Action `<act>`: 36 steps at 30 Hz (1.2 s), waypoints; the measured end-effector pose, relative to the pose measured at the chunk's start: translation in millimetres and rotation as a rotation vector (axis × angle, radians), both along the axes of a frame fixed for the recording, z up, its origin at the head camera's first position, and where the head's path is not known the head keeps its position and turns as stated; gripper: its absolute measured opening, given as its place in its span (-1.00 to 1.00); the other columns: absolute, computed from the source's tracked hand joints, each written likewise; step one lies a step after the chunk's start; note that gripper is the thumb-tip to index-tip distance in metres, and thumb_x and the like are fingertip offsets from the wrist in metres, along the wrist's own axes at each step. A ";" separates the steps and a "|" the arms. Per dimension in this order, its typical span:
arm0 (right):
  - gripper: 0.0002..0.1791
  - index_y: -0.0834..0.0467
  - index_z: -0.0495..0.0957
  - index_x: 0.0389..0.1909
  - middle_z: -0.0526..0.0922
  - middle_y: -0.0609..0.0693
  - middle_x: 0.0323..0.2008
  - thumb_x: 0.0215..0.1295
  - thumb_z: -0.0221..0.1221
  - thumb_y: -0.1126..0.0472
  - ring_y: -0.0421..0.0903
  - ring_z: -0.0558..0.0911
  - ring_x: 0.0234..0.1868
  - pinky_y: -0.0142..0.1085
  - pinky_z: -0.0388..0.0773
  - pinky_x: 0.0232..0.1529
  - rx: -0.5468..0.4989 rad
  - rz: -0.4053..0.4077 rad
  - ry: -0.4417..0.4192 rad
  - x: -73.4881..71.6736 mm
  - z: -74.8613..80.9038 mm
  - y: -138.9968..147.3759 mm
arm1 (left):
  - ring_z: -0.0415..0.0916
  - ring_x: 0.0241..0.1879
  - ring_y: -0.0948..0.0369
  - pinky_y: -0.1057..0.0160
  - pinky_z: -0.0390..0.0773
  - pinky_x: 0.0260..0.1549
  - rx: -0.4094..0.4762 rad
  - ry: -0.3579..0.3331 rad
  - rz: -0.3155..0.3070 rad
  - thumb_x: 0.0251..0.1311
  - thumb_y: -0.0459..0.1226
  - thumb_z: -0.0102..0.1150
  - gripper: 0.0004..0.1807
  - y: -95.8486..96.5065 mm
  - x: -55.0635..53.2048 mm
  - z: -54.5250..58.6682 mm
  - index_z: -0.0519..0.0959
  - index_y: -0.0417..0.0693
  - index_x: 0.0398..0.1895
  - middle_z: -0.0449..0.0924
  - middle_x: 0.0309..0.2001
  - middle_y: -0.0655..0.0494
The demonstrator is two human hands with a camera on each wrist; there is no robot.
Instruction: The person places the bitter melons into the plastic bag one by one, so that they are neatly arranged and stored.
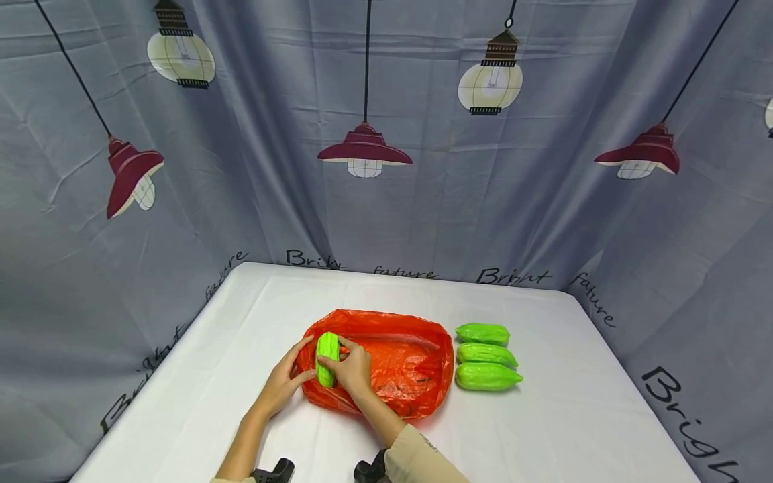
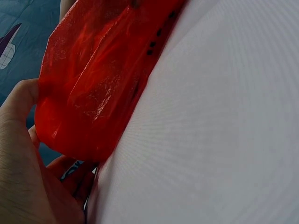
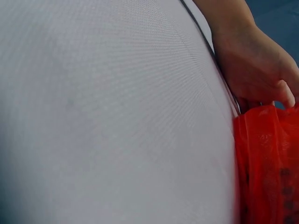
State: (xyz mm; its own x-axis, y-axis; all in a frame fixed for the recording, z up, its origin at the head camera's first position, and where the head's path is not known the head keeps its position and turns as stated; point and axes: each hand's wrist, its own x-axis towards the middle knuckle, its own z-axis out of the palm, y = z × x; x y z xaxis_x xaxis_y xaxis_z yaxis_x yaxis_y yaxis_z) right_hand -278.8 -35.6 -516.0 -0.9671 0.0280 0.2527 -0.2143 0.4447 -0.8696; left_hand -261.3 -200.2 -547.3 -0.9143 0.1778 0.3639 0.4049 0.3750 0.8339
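Note:
In the head view, my right hand (image 1: 353, 369) holds a bright green ridged gourd (image 1: 328, 352) between thumb and fingers, over the left end of an open red plastic bag (image 1: 406, 362). The gourd is turned lengthwise away from me. At that same end my left hand (image 1: 282, 381) grips the bag's side, thumb toward me and fingers farther off. The left wrist view has the left hand (image 2: 28, 154) around the end of the red bag (image 2: 88, 102). The right wrist view catches a hand (image 3: 257, 65) with its thumb at the bag's rim (image 3: 261, 112).
Three more green gourds (image 1: 488, 377) lie in a column just right of the bag, on a white-covered table (image 1: 543, 429). Behind and around the table hangs a grey-blue curtain (image 1: 435, 208) printed with lamps and lettering. Dark wrist devices (image 1: 274, 471) show near the bottom edge.

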 end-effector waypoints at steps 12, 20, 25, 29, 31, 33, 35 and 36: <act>-0.34 0.38 0.52 0.01 0.65 0.18 -0.21 -0.09 0.42 0.08 -0.14 0.63 -0.41 -0.47 0.53 -0.54 0.012 0.021 0.013 0.0 -4.0 -1.5 | 0.11 0.30 -0.02 -0.14 0.12 0.19 -0.001 -0.012 0.006 0.13 -0.17 0.21 -0.30 -0.7 1.2 -2.3 0.20 0.16 0.36 0.20 0.32 0.00; -0.32 0.37 0.52 0.01 0.65 0.15 -0.21 -0.10 0.42 0.03 -0.19 0.59 -0.41 -0.48 0.52 -0.53 0.034 0.030 0.002 1.9 -5.4 -2.5 | 0.11 0.29 -0.03 -0.15 0.12 0.18 -0.012 -0.024 0.023 0.15 -0.16 0.19 -0.31 -2.7 4.8 -4.6 0.19 0.17 0.36 0.19 0.33 0.00; -0.32 0.40 0.52 0.01 0.64 0.19 -0.20 -0.10 0.42 0.05 -0.17 0.60 -0.43 -0.47 0.52 -0.53 0.013 0.014 0.017 0.5 -5.1 -1.6 | 0.11 0.29 -0.08 -0.20 0.11 0.17 -0.014 -0.007 0.003 0.15 -0.17 0.19 -0.32 -2.8 2.9 -2.6 0.20 0.13 0.36 0.20 0.32 -0.06; -0.31 0.41 0.51 0.01 0.64 0.22 -0.19 -0.09 0.41 0.04 -0.17 0.62 -0.44 -0.47 0.53 -0.54 -0.007 0.003 0.022 -2.2 -4.8 -1.0 | 0.10 0.29 -0.06 -0.20 0.09 0.17 -0.024 -0.013 0.009 0.14 -0.14 0.20 -0.31 -2.9 0.7 -0.5 0.20 0.16 0.36 0.20 0.32 -0.03; -0.30 0.41 0.51 0.02 0.64 0.23 -0.19 -0.09 0.41 0.03 -0.17 0.62 -0.45 -0.48 0.53 -0.55 -0.015 0.003 0.019 -3.2 -4.1 -0.8 | 0.10 0.30 -0.04 -0.20 0.09 0.18 -0.033 -0.017 0.018 0.14 -0.12 0.20 -0.31 -3.1 0.0 0.2 0.20 0.18 0.36 0.19 0.32 0.00; -0.31 0.41 0.50 0.02 0.64 0.23 -0.18 -0.08 0.41 0.04 -0.17 0.62 -0.44 -0.48 0.53 -0.54 -0.021 0.004 0.009 -3.7 -2.9 -0.2 | 0.09 0.30 -0.03 -0.20 0.08 0.18 -0.032 -0.023 0.020 0.14 -0.11 0.20 -0.31 -2.9 -0.2 0.4 0.20 0.20 0.36 0.18 0.33 0.01; -0.31 0.41 0.50 0.02 0.63 0.23 -0.17 -0.08 0.41 0.06 -0.15 0.63 -0.43 -0.48 0.53 -0.53 -0.027 0.005 -0.002 -3.5 -1.3 1.0 | 0.08 0.30 -0.04 -0.20 0.08 0.18 -0.025 -0.027 0.013 0.14 -0.11 0.20 -0.30 -2.2 -0.2 0.2 0.19 0.19 0.36 0.18 0.33 0.01; -0.32 0.42 0.50 0.02 0.63 0.23 -0.16 -0.07 0.41 0.07 -0.14 0.63 -0.42 -0.47 0.54 -0.53 -0.029 0.006 -0.007 -3.4 -0.7 1.8 | 0.08 0.30 -0.05 -0.20 0.09 0.17 -0.021 -0.025 0.010 0.14 -0.12 0.20 -0.30 -1.5 -0.1 0.2 0.19 0.18 0.36 0.18 0.33 0.00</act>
State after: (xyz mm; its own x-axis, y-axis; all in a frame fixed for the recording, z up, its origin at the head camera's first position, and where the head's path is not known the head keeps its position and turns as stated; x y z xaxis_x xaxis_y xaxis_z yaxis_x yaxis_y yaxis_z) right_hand -282.2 -33.8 -516.8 -0.9690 0.0297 0.2453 -0.2109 0.4180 -0.8836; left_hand -261.4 -201.7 -547.1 -0.9249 0.1762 0.3370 0.3801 0.3962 0.8358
